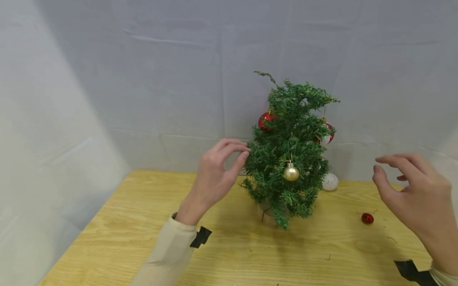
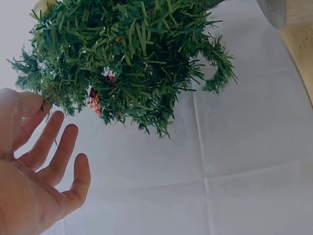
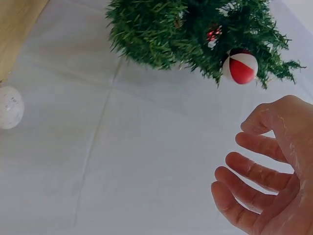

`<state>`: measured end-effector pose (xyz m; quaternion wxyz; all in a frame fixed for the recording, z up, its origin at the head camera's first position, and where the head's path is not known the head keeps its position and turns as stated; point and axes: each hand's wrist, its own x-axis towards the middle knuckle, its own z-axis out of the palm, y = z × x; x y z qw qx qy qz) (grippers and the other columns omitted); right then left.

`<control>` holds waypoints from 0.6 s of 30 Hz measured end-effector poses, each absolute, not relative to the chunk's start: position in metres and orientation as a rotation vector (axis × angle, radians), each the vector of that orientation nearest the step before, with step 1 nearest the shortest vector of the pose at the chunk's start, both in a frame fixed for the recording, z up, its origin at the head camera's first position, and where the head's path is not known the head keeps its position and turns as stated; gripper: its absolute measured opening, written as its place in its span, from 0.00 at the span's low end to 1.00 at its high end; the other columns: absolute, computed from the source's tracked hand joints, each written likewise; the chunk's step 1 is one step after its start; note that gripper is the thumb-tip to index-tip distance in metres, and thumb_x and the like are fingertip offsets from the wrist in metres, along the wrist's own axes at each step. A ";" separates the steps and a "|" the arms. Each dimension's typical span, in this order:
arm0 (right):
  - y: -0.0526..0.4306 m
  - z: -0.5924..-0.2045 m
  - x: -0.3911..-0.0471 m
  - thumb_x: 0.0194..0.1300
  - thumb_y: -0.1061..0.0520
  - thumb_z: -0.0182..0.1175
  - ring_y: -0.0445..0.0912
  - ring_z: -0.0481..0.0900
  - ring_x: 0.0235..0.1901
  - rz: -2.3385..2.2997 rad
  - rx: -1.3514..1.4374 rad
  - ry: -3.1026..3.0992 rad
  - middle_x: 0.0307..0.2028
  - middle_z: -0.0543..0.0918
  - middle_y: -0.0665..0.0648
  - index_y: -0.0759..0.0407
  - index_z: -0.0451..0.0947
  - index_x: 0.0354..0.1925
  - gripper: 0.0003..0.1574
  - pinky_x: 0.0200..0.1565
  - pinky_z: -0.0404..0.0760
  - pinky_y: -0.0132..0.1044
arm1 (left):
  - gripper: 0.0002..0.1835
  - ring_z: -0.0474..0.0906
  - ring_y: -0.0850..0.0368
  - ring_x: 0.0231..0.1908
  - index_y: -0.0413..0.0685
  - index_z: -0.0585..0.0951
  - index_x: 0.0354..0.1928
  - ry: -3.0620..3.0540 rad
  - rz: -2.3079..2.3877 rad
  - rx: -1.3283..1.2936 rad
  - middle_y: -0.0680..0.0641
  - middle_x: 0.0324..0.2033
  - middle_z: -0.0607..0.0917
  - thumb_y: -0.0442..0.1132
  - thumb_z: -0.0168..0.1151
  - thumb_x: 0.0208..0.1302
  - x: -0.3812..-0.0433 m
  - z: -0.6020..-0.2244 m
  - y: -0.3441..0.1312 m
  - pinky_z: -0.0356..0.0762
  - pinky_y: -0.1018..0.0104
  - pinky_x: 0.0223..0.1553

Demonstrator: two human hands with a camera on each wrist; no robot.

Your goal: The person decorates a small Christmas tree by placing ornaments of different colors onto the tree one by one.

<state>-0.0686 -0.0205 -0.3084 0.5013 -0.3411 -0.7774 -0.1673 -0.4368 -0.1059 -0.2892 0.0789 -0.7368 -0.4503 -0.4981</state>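
Clock positions taken from the middle of the tree, head view. Small green artificial tree of bristly needle-like strands [image 1: 280, 153] stands upright on the yellow wood-grained desk [image 1: 143, 222]. My left hand [image 1: 216, 171], nine o'clock: thumb and forefinger together on an outer sprig of green needles [image 2: 51, 93], a light pinch by the look of it; other fingers loose. My right hand [image 1: 418, 188], just past three o'clock: fingers curved, thumb and forefinger apart, nothing held, well apart from the foliage.

Handling, my judgement: tree light and top-heavy, likely to tip under a sharp tug. Sprigs soft outside, probably wire inside, so they should bend and hold their shape. Scratchy, not slippery. Pinch near the tip for small bends, deeper in for control. Firmest hold: the pale round base [image 1: 265, 216], half past six, partly hidden.

Shiny red ball [image 1: 265, 121] near eleven, smooth gold ball [image 1: 291, 172] at six, red-and-white ball [image 3: 240, 67] at two: likely slick and easily knocked; best taken by their tops. At four, whitish ball [image 1: 330, 181] near the tree, small glossy red ornament [image 1: 367, 218] farther out.
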 end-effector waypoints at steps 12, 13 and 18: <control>-0.033 -0.331 -0.054 0.58 0.64 0.64 0.61 0.77 0.28 -0.428 -1.082 -1.887 0.35 0.82 0.70 0.70 0.85 0.38 0.10 0.27 0.63 0.20 | 0.09 0.84 0.54 0.51 0.46 0.87 0.49 -1.132 -1.446 -2.279 0.48 0.47 0.88 0.39 0.64 0.71 -0.440 -0.292 -0.105 0.81 0.56 0.57; -0.032 -0.333 -0.052 0.58 0.64 0.64 0.61 0.76 0.26 -0.416 -1.102 -1.898 0.35 0.82 0.71 0.70 0.85 0.37 0.09 0.25 0.64 0.22 | 0.10 0.84 0.54 0.51 0.46 0.87 0.50 -1.120 -1.448 -2.288 0.48 0.47 0.88 0.39 0.64 0.71 -0.439 -0.293 -0.105 0.81 0.56 0.57; -0.028 -0.348 -0.041 0.61 0.62 0.64 0.54 0.74 0.22 -0.329 -1.225 -2.001 0.36 0.83 0.70 0.67 0.85 0.40 0.10 0.22 0.67 0.33 | 0.12 0.84 0.55 0.51 0.45 0.86 0.52 -1.071 -1.443 -2.320 0.47 0.48 0.88 0.39 0.65 0.70 -0.434 -0.296 -0.107 0.81 0.58 0.57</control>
